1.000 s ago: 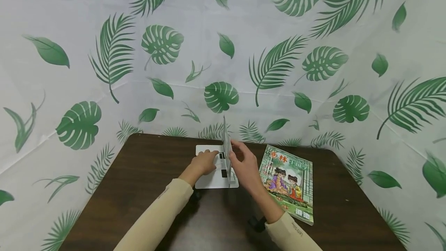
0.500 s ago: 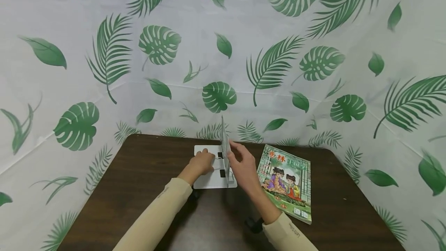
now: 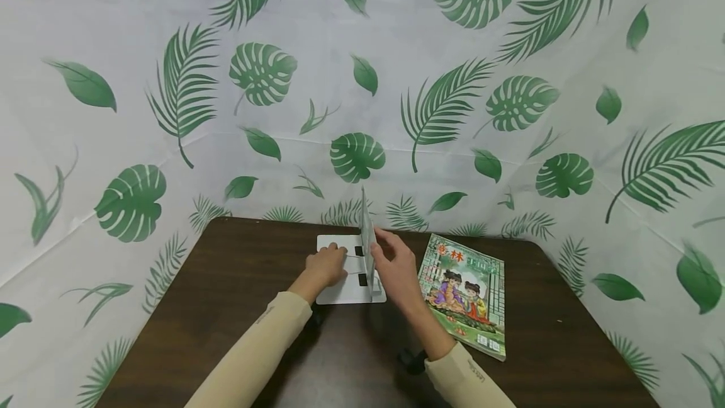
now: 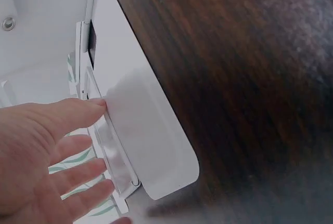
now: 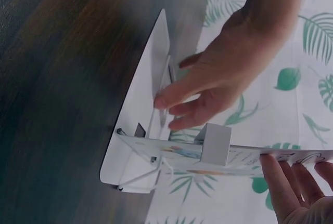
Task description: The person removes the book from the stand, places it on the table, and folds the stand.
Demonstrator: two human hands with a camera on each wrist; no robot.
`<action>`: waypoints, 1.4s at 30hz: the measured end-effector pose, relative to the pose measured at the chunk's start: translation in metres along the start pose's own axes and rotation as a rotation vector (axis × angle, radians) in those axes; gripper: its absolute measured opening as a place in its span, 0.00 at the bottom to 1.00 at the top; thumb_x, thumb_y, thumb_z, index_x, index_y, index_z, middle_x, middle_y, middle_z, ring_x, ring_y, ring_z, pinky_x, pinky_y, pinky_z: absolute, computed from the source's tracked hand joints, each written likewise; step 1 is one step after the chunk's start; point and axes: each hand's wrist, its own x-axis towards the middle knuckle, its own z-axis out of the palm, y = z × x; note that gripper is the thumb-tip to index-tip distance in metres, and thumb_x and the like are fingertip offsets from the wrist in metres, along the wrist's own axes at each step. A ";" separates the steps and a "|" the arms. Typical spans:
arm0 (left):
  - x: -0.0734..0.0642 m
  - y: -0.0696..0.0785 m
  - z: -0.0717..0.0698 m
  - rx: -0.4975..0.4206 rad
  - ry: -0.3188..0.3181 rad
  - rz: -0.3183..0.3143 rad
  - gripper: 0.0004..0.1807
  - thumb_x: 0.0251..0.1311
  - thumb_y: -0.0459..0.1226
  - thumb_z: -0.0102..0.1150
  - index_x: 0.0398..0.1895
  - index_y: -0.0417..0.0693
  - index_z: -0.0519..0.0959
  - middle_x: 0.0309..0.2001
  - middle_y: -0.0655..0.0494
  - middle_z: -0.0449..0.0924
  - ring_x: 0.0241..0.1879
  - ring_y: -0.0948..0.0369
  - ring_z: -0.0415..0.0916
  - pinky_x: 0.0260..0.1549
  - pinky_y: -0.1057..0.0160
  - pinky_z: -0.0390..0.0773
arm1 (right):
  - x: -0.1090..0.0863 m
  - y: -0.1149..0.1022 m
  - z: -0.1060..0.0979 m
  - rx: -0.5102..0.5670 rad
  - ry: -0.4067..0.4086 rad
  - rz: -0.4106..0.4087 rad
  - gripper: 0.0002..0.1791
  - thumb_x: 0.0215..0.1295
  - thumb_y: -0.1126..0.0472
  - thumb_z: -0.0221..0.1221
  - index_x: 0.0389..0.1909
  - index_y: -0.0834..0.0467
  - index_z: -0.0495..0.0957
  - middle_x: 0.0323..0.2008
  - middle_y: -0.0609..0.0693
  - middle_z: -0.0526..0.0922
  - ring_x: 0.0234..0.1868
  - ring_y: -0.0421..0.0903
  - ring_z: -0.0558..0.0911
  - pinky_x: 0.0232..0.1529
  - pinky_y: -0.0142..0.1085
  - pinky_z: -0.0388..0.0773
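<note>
A white metal stand (image 3: 337, 295) lies on the table, with a thin printed panel (image 3: 365, 222) rising upright from it. The panel carries coloured pictures and lettering in the right wrist view. My left hand (image 3: 326, 264) is over the base's left half. Its thumb and fingers hold a white wire frame (image 4: 115, 130), thumb on the nearer bar, fingers at the farther one. My right hand (image 3: 396, 266) is right of the panel, fingertips (image 5: 269, 162) resting against its face. A white block (image 5: 216, 144) sits across the panel below those fingertips.
A colourful magazine (image 3: 464, 294) lies flat on the dark wooden table (image 3: 226, 307), just right of my right forearm. A white cloth (image 3: 306, 162) with green leaf prints hangs behind the table. Black wrist bands (image 3: 412, 362) show under the cuffs.
My left hand has drawn slightly left from the panel along the base, the wires now showing between them. My right hand and the panel have kept nearly the same place.
</note>
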 end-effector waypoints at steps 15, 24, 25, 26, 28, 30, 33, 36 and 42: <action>-0.031 0.002 -0.043 -1.082 0.302 0.122 0.21 0.84 0.47 0.48 0.56 0.40 0.83 0.46 0.39 0.88 0.41 0.42 0.90 0.36 0.51 0.91 | 0.002 0.000 0.014 -0.058 -0.031 -0.062 0.23 0.78 0.51 0.63 0.71 0.46 0.81 0.61 0.50 0.87 0.57 0.54 0.89 0.54 0.52 0.87; -0.048 0.003 -0.045 -1.096 0.309 0.116 0.23 0.82 0.51 0.52 0.48 0.41 0.87 0.42 0.45 0.89 0.38 0.51 0.90 0.40 0.52 0.91 | 0.001 -0.007 0.030 -0.119 -0.042 -0.079 0.22 0.75 0.47 0.66 0.67 0.43 0.84 0.60 0.44 0.86 0.56 0.50 0.89 0.50 0.50 0.87; -0.053 0.000 -0.045 -1.056 0.317 0.098 0.22 0.82 0.50 0.53 0.48 0.42 0.88 0.41 0.47 0.89 0.38 0.54 0.90 0.40 0.54 0.90 | 0.000 -0.008 0.035 -0.132 -0.059 -0.073 0.22 0.75 0.45 0.66 0.67 0.40 0.84 0.60 0.43 0.86 0.56 0.49 0.89 0.50 0.50 0.87; -0.059 -0.003 -0.046 -1.016 0.324 0.082 0.21 0.81 0.49 0.54 0.49 0.43 0.88 0.40 0.49 0.89 0.37 0.56 0.89 0.39 0.55 0.89 | -0.002 -0.009 0.039 -0.142 -0.079 -0.066 0.22 0.75 0.44 0.65 0.67 0.39 0.84 0.60 0.43 0.86 0.56 0.49 0.89 0.50 0.50 0.86; -0.072 -0.009 -0.046 -0.945 0.331 0.043 0.19 0.81 0.48 0.55 0.52 0.45 0.89 0.39 0.52 0.90 0.37 0.61 0.87 0.39 0.58 0.86 | -0.006 -0.010 0.049 -0.162 -0.121 -0.051 0.22 0.74 0.40 0.65 0.66 0.36 0.84 0.61 0.42 0.86 0.57 0.48 0.88 0.50 0.48 0.87; -0.082 -0.014 -0.046 -0.907 0.334 0.035 0.19 0.81 0.47 0.56 0.55 0.45 0.88 0.39 0.52 0.90 0.36 0.61 0.86 0.37 0.59 0.83 | -0.008 -0.010 0.056 -0.171 -0.145 -0.055 0.22 0.74 0.40 0.65 0.65 0.37 0.85 0.61 0.43 0.85 0.57 0.47 0.87 0.50 0.46 0.87; -0.089 -0.018 -0.046 -0.889 0.324 0.033 0.19 0.81 0.46 0.56 0.58 0.43 0.87 0.39 0.51 0.90 0.35 0.60 0.85 0.36 0.62 0.83 | -0.008 -0.009 0.063 -0.161 -0.154 -0.072 0.23 0.74 0.43 0.66 0.66 0.43 0.85 0.61 0.45 0.85 0.57 0.48 0.88 0.50 0.45 0.88; -0.091 -0.021 -0.045 -0.890 0.324 0.009 0.17 0.80 0.44 0.57 0.56 0.42 0.87 0.39 0.50 0.90 0.35 0.59 0.85 0.35 0.62 0.84 | -0.009 -0.008 0.066 -0.155 -0.180 -0.081 0.23 0.75 0.48 0.67 0.67 0.48 0.83 0.62 0.47 0.85 0.58 0.49 0.88 0.53 0.45 0.88; -0.095 -0.036 -0.034 -0.849 0.348 -0.074 0.16 0.77 0.41 0.57 0.54 0.40 0.89 0.43 0.47 0.92 0.38 0.57 0.88 0.38 0.60 0.83 | -0.017 -0.004 0.073 -0.198 -0.284 -0.117 0.23 0.76 0.55 0.67 0.68 0.53 0.83 0.64 0.52 0.83 0.65 0.52 0.83 0.62 0.51 0.83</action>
